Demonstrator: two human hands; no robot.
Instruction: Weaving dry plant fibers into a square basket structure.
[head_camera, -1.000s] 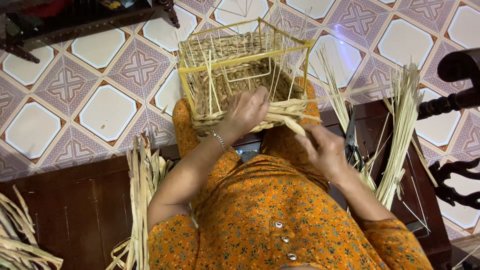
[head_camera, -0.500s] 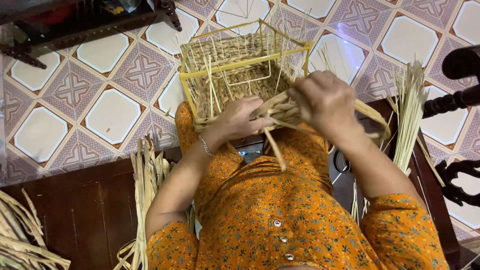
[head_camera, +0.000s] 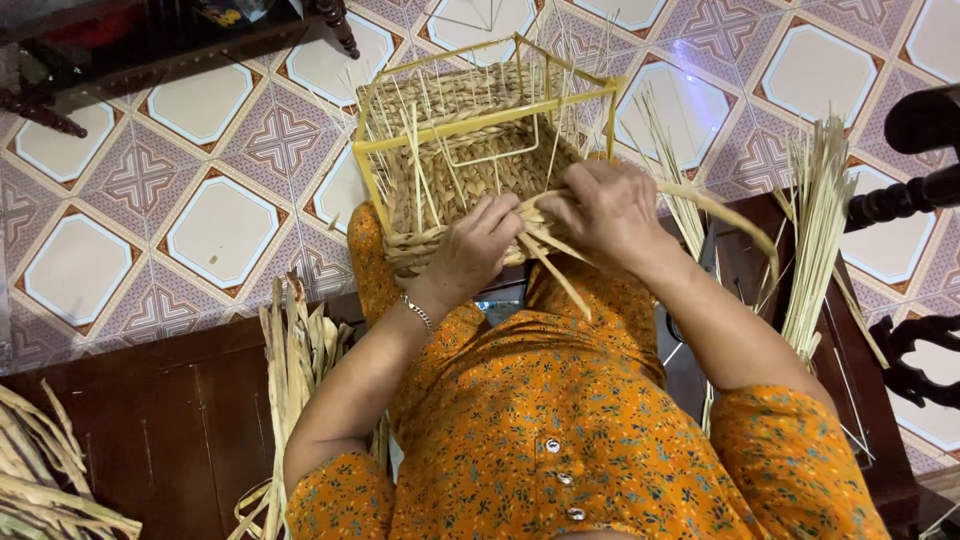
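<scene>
From the head view I count one half-woven basket (head_camera: 470, 170) on a yellow wire frame resting on my knees, both hands pinching straw strands (head_camera: 545, 255) at its near rim: left hand (head_camera: 478, 245), right hand (head_camera: 600, 210), fingers curled tight. Two straw bundles (head_camera: 295, 350) flank me, on a wooden bench (head_camera: 150, 420) over patterned tile floor (head_camera: 220, 220).

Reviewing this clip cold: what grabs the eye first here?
The half-woven straw basket on its yellow wire frame, resting on the person's knees at top centre. Both hands, left hand and right hand, grip strands at its near rim. Loose bundles of dried reeds lie either side.
</scene>
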